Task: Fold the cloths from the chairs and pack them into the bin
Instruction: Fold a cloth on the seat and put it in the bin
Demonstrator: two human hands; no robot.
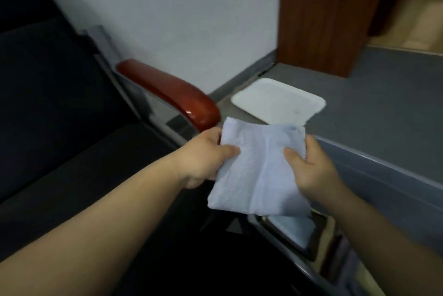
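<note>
A light blue cloth (257, 168), folded into a rough square, hangs in the air between my hands. My left hand (203, 156) pinches its left edge with the thumb on top. My right hand (309, 168) grips its right edge, thumb pressed on the front face. Below the cloth stands a grey translucent bin (374, 175); a folded blue cloth (294, 231) lies inside it, partly hidden by the held cloth. A black chair seat (79, 164) lies to the left.
The chair has a glossy red-brown armrest (172, 90) and a grey metal frame. A white lid or tray (278, 100) lies on the grey floor by the wall. A brown wooden door frame (328, 15) stands at the back right.
</note>
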